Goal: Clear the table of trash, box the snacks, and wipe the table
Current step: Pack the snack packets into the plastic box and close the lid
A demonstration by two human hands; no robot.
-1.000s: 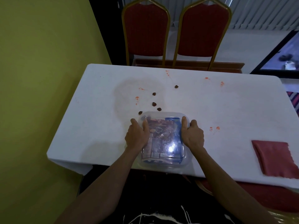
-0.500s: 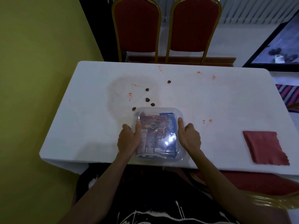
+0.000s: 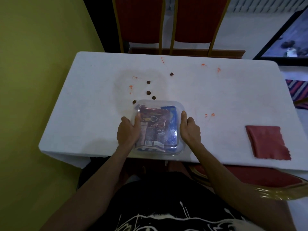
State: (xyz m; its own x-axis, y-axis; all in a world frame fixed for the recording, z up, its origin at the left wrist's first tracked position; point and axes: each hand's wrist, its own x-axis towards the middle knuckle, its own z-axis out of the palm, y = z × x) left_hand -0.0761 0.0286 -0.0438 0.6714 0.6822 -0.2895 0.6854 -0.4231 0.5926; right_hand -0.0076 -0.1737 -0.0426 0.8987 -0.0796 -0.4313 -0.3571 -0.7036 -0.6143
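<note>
While both hands clasp it from the sides, a clear lidded box (image 3: 158, 104) sits on the white table (image 3: 216, 97), at the near edge. Left hand (image 3: 128, 132) and right hand (image 3: 190, 130): thumbs laid on the lid rim, fingers curled down round the box walls. Inside the box, a dark red snack packet (image 3: 153, 127) beside a blue packet (image 3: 171, 130). Just beyond the box, five brown crumbs (image 3: 148, 92) scattered over a faint greyish ring stain (image 3: 120, 90). Orange smears (image 3: 212, 114) to the box's right and further beyond. Well right of the box, a red cloth (image 3: 266, 141) lies flat. Far beyond the box, two red chairs (image 3: 140, 19) with gold frames; left of it, a yellow-green wall (image 3: 41, 64).
</note>
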